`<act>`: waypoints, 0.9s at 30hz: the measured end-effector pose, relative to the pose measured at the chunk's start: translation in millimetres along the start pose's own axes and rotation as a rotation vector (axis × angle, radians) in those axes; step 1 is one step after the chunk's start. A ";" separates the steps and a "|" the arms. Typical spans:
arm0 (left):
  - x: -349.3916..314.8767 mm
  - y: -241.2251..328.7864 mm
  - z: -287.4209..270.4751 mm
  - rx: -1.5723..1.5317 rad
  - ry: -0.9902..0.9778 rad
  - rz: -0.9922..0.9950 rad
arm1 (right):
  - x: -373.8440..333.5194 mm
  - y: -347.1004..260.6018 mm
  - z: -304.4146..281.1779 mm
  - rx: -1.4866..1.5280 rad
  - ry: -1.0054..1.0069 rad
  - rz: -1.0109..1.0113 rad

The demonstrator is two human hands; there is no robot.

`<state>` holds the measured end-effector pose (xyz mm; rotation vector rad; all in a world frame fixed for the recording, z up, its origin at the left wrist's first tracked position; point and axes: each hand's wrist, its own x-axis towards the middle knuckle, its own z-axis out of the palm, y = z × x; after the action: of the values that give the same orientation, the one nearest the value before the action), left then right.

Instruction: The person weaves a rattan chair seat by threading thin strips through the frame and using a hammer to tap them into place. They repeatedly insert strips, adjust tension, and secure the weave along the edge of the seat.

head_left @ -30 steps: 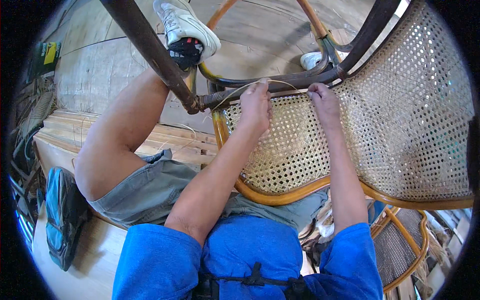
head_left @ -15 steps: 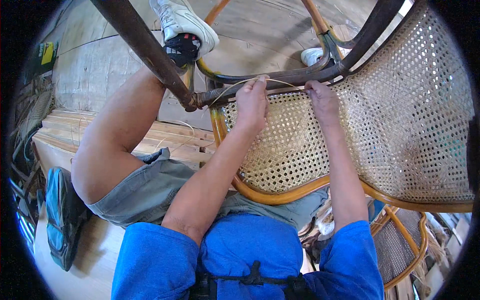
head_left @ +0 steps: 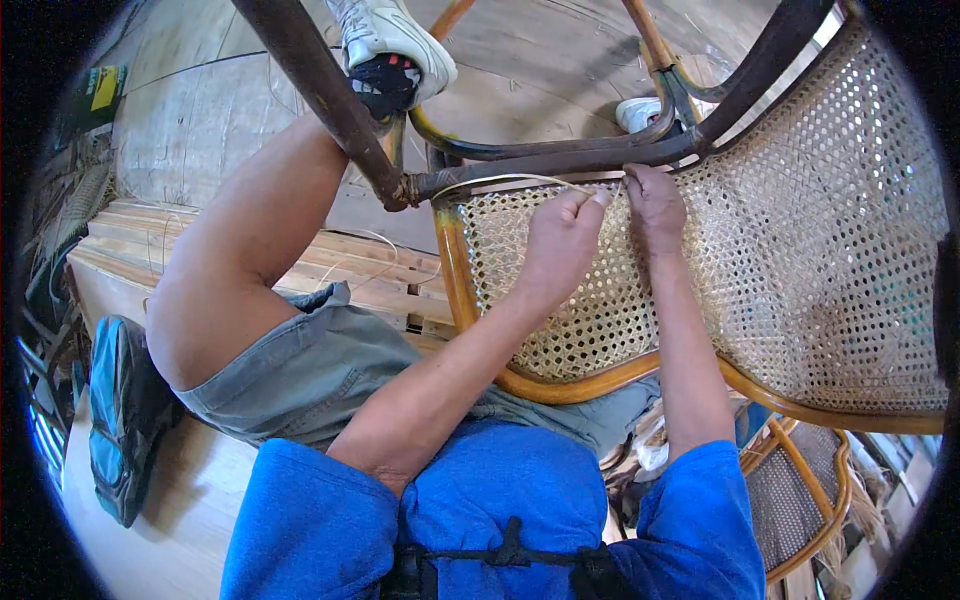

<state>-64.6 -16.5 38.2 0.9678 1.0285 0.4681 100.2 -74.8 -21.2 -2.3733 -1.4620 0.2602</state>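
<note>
Across my lap lies a rattan chair frame with a woven cane panel (head_left: 590,310) of open holes. A thin pale cane strand (head_left: 505,178) arcs from the dark rail's left end to my left hand (head_left: 565,240), whose thumb and fingers pinch it above the panel. Close by on the right, my right hand (head_left: 657,208) has its fingers closed at the panel's upper edge, against the dark rail (head_left: 560,163). What its fingertips grip is too small to make out. Along the panel's near side runs a glossy orange-brown curved pole (head_left: 590,382).
A dark pole (head_left: 320,95) rises at the upper left beside my bent leg and white shoe (head_left: 405,45). A black and teal bag (head_left: 120,420) lies at left near stacked wooden slats (head_left: 130,240). At lower right stands another rattan piece (head_left: 800,490).
My left hand has moved right and down along the rail, close to my right hand, with the strand drawn along. The chair frame shifts slightly right in view.
</note>
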 end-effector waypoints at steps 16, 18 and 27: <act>-16.1 -13.9 5.5 0.104 -0.047 0.095 | 7.7 15.2 -6.0 -0.152 -0.246 -0.181; -16.4 -15.6 5.9 0.094 -0.045 0.108 | 8.9 19.1 -6.9 -0.169 -0.291 -0.207; -11.4 -6.6 -1.7 0.070 0.016 0.068 | 11.8 2.7 -25.3 0.056 -0.412 -0.043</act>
<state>-72.1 -27.4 38.0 1.0658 1.0342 0.4993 116.1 -70.2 1.4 -2.3328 -1.6489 0.8073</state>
